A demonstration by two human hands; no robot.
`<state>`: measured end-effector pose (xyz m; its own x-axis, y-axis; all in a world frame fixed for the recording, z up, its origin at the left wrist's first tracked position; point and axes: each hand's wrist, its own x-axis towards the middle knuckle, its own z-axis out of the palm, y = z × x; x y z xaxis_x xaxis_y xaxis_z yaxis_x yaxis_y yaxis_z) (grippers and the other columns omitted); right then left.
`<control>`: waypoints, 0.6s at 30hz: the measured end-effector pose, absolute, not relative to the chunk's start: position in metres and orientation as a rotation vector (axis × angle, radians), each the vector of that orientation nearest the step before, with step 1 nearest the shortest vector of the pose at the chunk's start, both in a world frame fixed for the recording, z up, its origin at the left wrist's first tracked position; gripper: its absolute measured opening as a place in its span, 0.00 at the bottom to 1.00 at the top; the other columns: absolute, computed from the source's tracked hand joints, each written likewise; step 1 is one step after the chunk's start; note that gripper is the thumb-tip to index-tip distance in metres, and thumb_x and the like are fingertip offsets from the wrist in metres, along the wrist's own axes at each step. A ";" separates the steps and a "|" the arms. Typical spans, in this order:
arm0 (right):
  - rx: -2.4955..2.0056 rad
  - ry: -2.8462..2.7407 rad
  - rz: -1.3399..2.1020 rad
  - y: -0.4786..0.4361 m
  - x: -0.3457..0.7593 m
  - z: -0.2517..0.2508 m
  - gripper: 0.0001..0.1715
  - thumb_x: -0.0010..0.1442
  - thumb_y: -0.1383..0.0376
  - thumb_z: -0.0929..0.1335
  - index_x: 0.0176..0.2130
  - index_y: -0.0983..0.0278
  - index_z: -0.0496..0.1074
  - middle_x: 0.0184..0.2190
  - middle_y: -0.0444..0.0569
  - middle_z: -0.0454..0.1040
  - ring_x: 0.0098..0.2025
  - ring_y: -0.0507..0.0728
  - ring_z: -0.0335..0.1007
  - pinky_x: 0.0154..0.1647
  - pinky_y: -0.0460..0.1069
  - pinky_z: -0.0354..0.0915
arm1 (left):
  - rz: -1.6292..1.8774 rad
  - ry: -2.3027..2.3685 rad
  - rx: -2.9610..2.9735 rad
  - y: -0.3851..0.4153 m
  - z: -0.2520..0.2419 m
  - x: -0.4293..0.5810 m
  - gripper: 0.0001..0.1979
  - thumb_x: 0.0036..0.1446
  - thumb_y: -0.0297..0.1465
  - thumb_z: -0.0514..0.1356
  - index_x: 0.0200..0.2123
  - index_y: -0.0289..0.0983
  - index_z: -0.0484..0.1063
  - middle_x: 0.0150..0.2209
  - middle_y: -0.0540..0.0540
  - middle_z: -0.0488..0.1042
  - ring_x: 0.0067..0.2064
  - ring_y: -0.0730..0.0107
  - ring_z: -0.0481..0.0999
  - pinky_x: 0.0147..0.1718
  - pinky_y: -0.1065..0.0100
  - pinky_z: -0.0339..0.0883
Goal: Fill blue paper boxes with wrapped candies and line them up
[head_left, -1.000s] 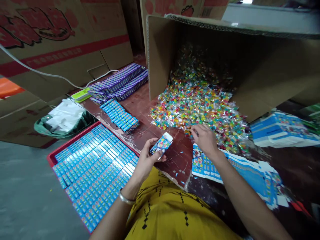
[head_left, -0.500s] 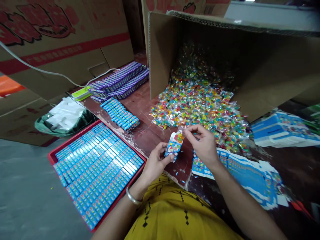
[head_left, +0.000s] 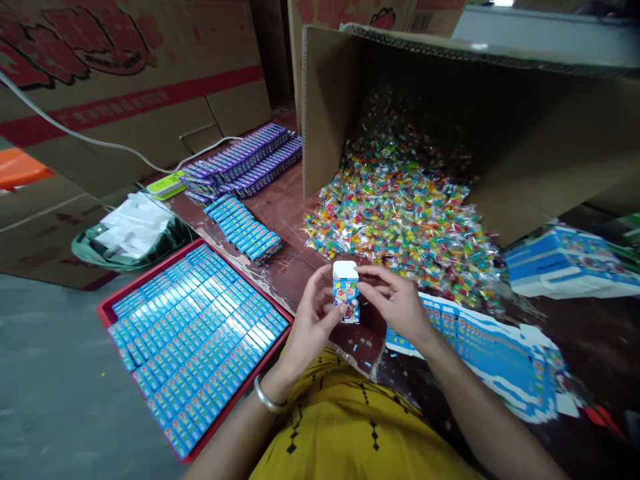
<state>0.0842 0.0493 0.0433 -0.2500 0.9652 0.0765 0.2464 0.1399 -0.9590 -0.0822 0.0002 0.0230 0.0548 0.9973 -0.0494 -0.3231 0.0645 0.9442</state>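
Nearest, a yellow patterned garment (head_left: 330, 427) and both forearms (head_left: 480, 400) run off the bottom edge, a silver bracelet (head_left: 269, 397) round the left wrist. The left hand (head_left: 313, 323) is clamped on a small carton (head_left: 346, 300), thumb across its printed front, fingers round its side and partly lost behind it. The small carton is held upright between the hands, its white flap (head_left: 345, 269) raised; what lies inside is hidden by the front panel. The right hand (head_left: 397, 307) has thumb and forefinger at the small carton's right edge, its other fingers bent; whether they pinch it or merely touch it, one cannot tell.

To the left of the small carton, a red tray (head_left: 107, 312) bears tightly packed boxes (head_left: 200, 333), glare washing out some of their print. To its right, flat printed blanks (head_left: 480, 347) overlap, partly covered by the right hand and forearm.

Just beyond the small carton, on the reddish tabletop (head_left: 295, 267), wrapped sweets (head_left: 395, 220) spill from a large cardboard box (head_left: 540, 147), whose depths fade into shadow. Beyond the small carton and to its left lie a blue row of boxes (head_left: 245, 230), then purple boxes (head_left: 245, 163) with print too small to read, and behind them a big printed case (head_left: 125, 87), cut off at the left and top
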 end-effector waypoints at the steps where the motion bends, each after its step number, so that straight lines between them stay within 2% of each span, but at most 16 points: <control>1: -1.185 -1.603 1.200 0.047 0.082 0.040 0.15 0.59 0.58 0.70 0.47 0.56 0.74 0.43 0.47 0.77 0.41 0.58 0.76 0.42 0.52 0.73 | 1.274 0.955 0.955 0.000 0.024 -0.082 0.29 0.57 0.32 0.63 0.60 0.44 0.58 0.53 0.43 0.71 0.48 0.65 0.73 0.42 0.68 0.69; 3: -1.167 -1.535 1.235 0.043 0.078 0.033 0.13 0.58 0.58 0.70 0.44 0.58 0.74 0.40 0.47 0.78 0.41 0.58 0.77 0.43 0.52 0.73 | 1.253 0.945 0.973 0.000 0.023 -0.082 0.26 0.57 0.32 0.63 0.58 0.43 0.61 0.51 0.43 0.71 0.47 0.65 0.73 0.43 0.68 0.69; 6: -1.160 -1.510 1.221 0.040 0.073 0.027 0.09 0.59 0.58 0.70 0.38 0.60 0.74 0.37 0.48 0.78 0.38 0.58 0.76 0.41 0.52 0.72 | 1.206 0.930 0.984 0.000 0.018 -0.084 0.20 0.57 0.32 0.63 0.52 0.41 0.65 0.44 0.46 0.73 0.41 0.69 0.74 0.40 0.70 0.68; 9: -1.128 -1.535 1.186 0.039 0.070 0.027 0.08 0.59 0.59 0.70 0.33 0.61 0.72 0.45 0.51 0.76 0.41 0.58 0.75 0.43 0.52 0.71 | 1.175 0.919 0.989 0.000 0.015 -0.085 0.16 0.57 0.32 0.64 0.48 0.40 0.65 0.40 0.47 0.73 0.37 0.72 0.73 0.36 0.72 0.67; 11: -1.086 -1.492 1.192 0.038 0.068 0.030 0.06 0.60 0.60 0.70 0.33 0.60 0.71 0.47 0.50 0.75 0.45 0.58 0.74 0.46 0.52 0.70 | 1.201 0.914 0.972 0.001 0.015 -0.085 0.17 0.56 0.32 0.64 0.48 0.40 0.63 0.41 0.48 0.73 0.38 0.72 0.73 0.36 0.72 0.67; 12: -1.069 -1.454 1.203 0.039 0.067 0.031 0.06 0.59 0.61 0.70 0.35 0.59 0.69 0.45 0.49 0.75 0.45 0.58 0.74 0.47 0.52 0.69 | 1.222 0.908 0.953 0.001 0.015 -0.085 0.18 0.56 0.31 0.64 0.48 0.41 0.62 0.41 0.48 0.73 0.37 0.72 0.74 0.36 0.72 0.67; 15: -1.049 -1.380 1.257 0.041 0.065 0.033 0.12 0.57 0.61 0.72 0.38 0.58 0.66 0.37 0.46 0.76 0.41 0.56 0.75 0.44 0.51 0.69 | 1.241 0.896 0.909 0.001 0.016 -0.083 0.21 0.56 0.31 0.64 0.49 0.43 0.58 0.41 0.48 0.73 0.34 0.74 0.74 0.34 0.72 0.66; 18: -1.073 -1.430 1.308 0.047 0.066 0.035 0.13 0.54 0.59 0.74 0.33 0.60 0.67 0.32 0.44 0.75 0.36 0.55 0.73 0.39 0.50 0.68 | 1.217 0.942 0.948 -0.001 0.016 -0.083 0.20 0.57 0.31 0.64 0.48 0.42 0.58 0.39 0.49 0.72 0.32 0.76 0.72 0.32 0.74 0.64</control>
